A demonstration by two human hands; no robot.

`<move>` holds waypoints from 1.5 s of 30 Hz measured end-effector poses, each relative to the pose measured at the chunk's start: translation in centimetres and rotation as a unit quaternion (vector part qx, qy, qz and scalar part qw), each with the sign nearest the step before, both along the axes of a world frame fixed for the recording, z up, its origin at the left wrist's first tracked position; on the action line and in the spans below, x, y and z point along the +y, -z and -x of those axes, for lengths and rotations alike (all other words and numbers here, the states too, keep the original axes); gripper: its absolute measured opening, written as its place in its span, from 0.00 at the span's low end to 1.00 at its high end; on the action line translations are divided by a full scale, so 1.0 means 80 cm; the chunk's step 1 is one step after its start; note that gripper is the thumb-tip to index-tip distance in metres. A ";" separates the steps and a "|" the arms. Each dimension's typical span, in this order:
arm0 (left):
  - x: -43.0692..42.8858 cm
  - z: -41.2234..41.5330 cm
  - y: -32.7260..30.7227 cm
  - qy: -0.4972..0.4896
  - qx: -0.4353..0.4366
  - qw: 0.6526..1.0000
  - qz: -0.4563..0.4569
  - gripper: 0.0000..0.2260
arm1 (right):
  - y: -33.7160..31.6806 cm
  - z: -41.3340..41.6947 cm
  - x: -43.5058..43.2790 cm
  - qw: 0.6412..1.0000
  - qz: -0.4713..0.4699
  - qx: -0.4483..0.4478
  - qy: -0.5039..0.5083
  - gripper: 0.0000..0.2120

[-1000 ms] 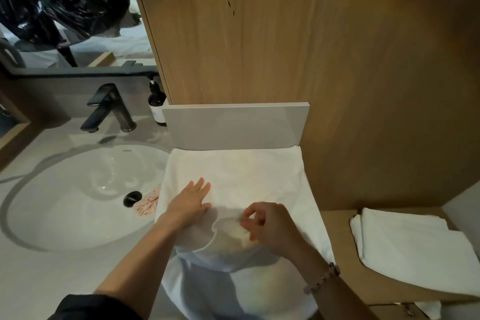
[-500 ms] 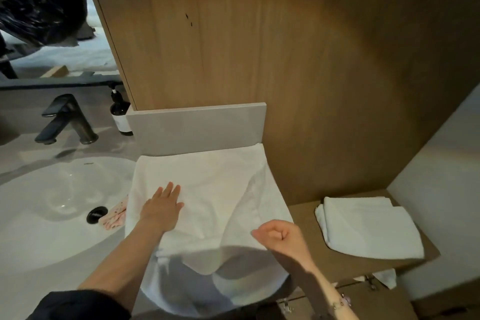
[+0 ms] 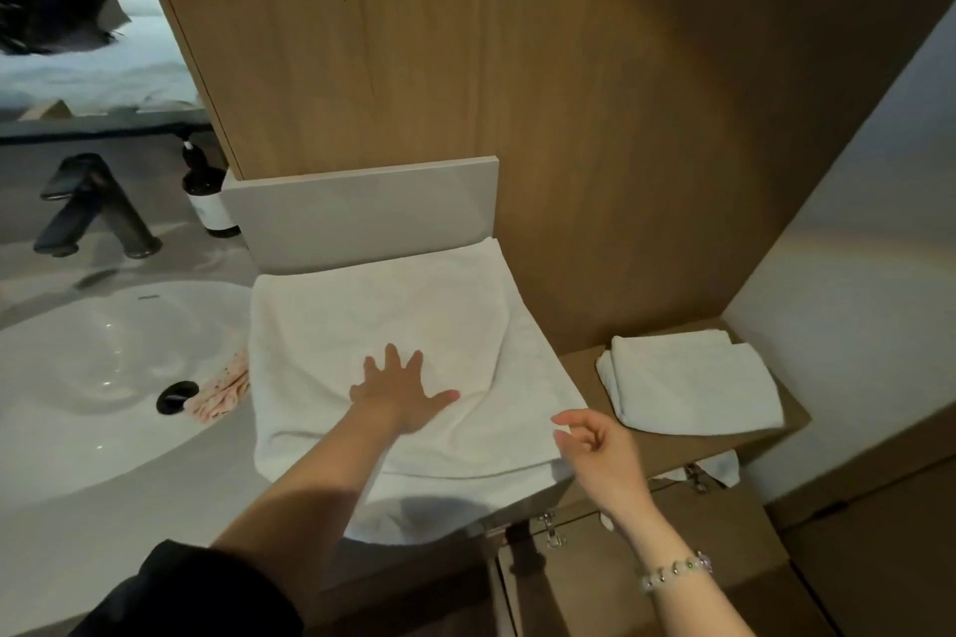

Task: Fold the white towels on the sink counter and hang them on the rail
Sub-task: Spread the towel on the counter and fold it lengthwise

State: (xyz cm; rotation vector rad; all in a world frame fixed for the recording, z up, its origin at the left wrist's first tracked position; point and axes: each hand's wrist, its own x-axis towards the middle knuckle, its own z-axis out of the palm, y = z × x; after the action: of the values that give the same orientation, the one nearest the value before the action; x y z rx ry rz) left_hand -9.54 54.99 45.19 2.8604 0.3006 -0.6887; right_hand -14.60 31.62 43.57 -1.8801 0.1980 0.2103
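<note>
A white towel [image 3: 414, 326] lies spread on the sink counter [image 3: 155, 491], its near edge hanging over the counter's front. My left hand [image 3: 398, 393] presses flat on the towel's middle with fingers spread. My right hand [image 3: 595, 445] hovers at the towel's right edge, fingers loosely curled, holding nothing. A second white towel [image 3: 693, 383] lies folded on the lower wooden shelf [image 3: 579, 372] to the right. No rail is in view.
The white basin [image 3: 93, 357] with a black drain [image 3: 177, 396] sits left, a pink patterned cloth [image 3: 222, 385] at its rim. A black tap [image 3: 88, 207] and dark soap bottle [image 3: 207, 191] stand behind. A grey backsplash [image 3: 362, 212] and wooden wall bound the back.
My right hand let go of the towel flap it was pinching, and the flap now lies flat to the right. My left hand slid toward the towel's middle. The view swung right.
</note>
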 end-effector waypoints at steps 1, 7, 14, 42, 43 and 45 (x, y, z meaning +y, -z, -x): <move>-0.001 0.002 0.004 -0.002 0.007 1.000 -0.005 0.39 | 0.002 0.001 -0.003 1.000 -0.003 0.002 0.009 0.08; -0.004 -0.006 0.006 -0.022 0.028 0.999 -0.002 0.43 | 0.003 -0.001 -0.035 0.997 -0.033 0.052 0.048 0.10; -0.005 -0.003 0.013 -0.027 0.015 0.999 -0.012 0.42 | 0.002 -0.006 -0.045 0.997 0.020 0.073 0.022 0.09; 0.053 0.095 -0.025 -0.200 -0.396 0.885 0.144 0.11 | -0.024 -0.036 0.063 0.914 0.291 -0.155 -0.234 0.17; 0.059 0.111 -0.025 -0.235 -0.421 0.863 0.151 0.10 | -0.025 -0.038 0.085 0.902 0.286 -0.160 -0.282 0.17; 0.064 0.145 -0.025 -0.321 -0.435 0.823 0.173 0.09 | -0.029 -0.040 0.128 0.872 0.284 -0.149 -0.370 0.19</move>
State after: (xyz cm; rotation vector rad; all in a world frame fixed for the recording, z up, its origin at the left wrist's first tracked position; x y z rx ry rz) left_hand -21.15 60.08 47.18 2.1782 0.8056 0.6201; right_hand -11.40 41.85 45.92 -2.4720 -0.7731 0.4043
